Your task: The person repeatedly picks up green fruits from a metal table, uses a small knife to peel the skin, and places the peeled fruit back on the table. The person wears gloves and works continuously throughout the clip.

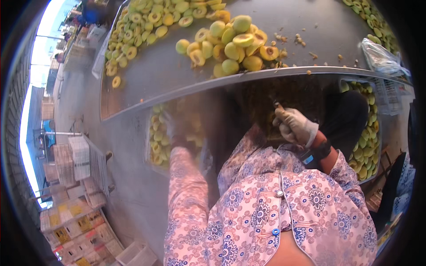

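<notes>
My right hand (pixel 293 125), in a pale work glove, is closed around a small hand tool (pixel 277 105) with a dark metal end, held below the table's front edge. My left hand (pixel 169 124) reaches down on the left, over a crate of yellow-green fruit (pixel 159 141). It is blurred, so its fingers and anything in them cannot be made out. On the metal table (pixel 149 78) before me lies a heap of yellow-green stone fruit (pixel 233 46), some whole-looking, some halved with brown hollows.
More cut fruit (pixel 133 33) spreads over the table's far left. Scraps and pits (pixel 299 40) lie right of the heap. A clear plastic bag (pixel 381 58) rests at the right edge. Another fruit-filled crate (pixel 367 146) stands by my right leg. Stacked crates (pixel 76 229) stand at left.
</notes>
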The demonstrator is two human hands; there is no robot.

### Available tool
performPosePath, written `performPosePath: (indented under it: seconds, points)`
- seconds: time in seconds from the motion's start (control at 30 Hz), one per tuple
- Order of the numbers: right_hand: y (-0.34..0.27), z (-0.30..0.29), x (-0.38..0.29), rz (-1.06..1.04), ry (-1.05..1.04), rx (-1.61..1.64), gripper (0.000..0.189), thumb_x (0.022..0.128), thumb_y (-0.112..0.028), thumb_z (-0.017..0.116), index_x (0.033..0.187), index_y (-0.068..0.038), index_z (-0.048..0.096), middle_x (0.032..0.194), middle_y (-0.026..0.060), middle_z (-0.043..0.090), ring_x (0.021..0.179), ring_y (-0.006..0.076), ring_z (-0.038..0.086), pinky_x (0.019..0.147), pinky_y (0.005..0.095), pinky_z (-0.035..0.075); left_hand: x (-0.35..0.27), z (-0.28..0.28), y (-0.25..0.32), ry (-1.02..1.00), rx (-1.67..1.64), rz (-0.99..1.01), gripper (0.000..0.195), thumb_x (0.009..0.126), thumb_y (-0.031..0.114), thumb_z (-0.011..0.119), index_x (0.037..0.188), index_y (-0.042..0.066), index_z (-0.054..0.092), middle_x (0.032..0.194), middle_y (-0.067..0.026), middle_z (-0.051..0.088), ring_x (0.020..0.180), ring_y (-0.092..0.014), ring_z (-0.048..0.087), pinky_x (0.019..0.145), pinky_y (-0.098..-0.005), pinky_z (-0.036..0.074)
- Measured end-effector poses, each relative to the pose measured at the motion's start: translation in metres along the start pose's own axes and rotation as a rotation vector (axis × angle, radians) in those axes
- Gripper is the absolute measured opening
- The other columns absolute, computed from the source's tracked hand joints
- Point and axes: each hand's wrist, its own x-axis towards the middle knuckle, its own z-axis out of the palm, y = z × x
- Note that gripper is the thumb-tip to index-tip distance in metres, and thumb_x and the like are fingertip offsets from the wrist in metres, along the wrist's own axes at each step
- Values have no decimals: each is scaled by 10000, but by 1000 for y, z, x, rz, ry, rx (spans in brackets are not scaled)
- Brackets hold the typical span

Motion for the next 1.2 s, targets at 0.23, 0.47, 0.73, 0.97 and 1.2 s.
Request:
performPosePath:
  seconds: [0.23,0.47,0.73,0.97,1.2]
  points:
    - [-5,-5,-6,-7,61,12,382,1057,-389,514,967,-19,554,535,-43,387,371,54,336,328,230,246,49,-86,27,-259,-642,-10,278,927,185,677,1153,24,699,989,-157,737,1003,-322,704,836,-423,554]
    - [-10,8,0,-53,36,-34,388,1049,-414,516,962,-40,572,539,-34,434,378,59,366,345,224,273,119,-99,176,-320,-478,461,586,801,148,792,1342,102,573,1317,-176,611,1148,-354,638,973,-439,511]
    - [-28,19,-22,-117,44,-82,358,1043,-385,517,991,-35,571,559,-24,462,384,67,397,359,229,302,102,-81,195,-642,-883,217,396,855,212,705,1205,64,593,1150,-150,648,1014,-301,662,872,-388,528]
    - [-64,64,-34,-337,-172,-186,339,1033,-348,523,1055,-12,563,639,-7,501,422,74,453,373,226,344,57,-169,188,-717,-1839,-439,164,972,215,591,1044,68,595,871,-79,625,658,-194,634,530,-260,485]
    - [-72,91,-31,-295,-199,-216,378,1018,-318,550,1209,7,574,957,48,629,789,99,573,696,285,501,22,-198,205,-573,-1641,-220,379,1067,355,413,1147,39,606,995,-99,663,793,-162,640,609,-272,520]
